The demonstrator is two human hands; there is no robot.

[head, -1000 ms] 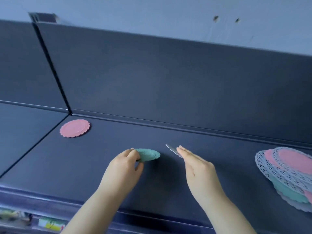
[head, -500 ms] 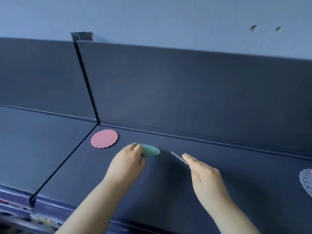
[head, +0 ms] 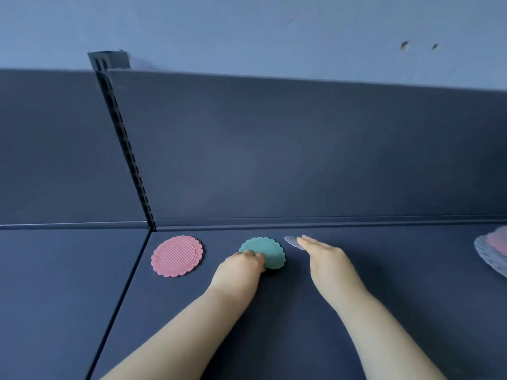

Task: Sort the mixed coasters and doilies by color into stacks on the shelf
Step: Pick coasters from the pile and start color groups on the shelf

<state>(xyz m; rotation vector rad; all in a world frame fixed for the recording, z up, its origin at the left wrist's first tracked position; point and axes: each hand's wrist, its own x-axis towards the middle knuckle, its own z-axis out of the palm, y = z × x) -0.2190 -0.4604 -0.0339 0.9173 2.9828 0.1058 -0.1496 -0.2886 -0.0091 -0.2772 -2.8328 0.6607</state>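
Barely begun: pink coaster [head: 177,256] placed, left hand [head: 241,270] pinching teal coaster [head: 267,253], right hand [head: 326,259] holding grey coaster [head: 292,241], mixed pile [head: 493,253] unsorted.

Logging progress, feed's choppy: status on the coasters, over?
Left hand grips teal coaster beside pink coaster, not touching. Right hand holds grey coaster at fingertips. Mixed pile far right, out of the way.
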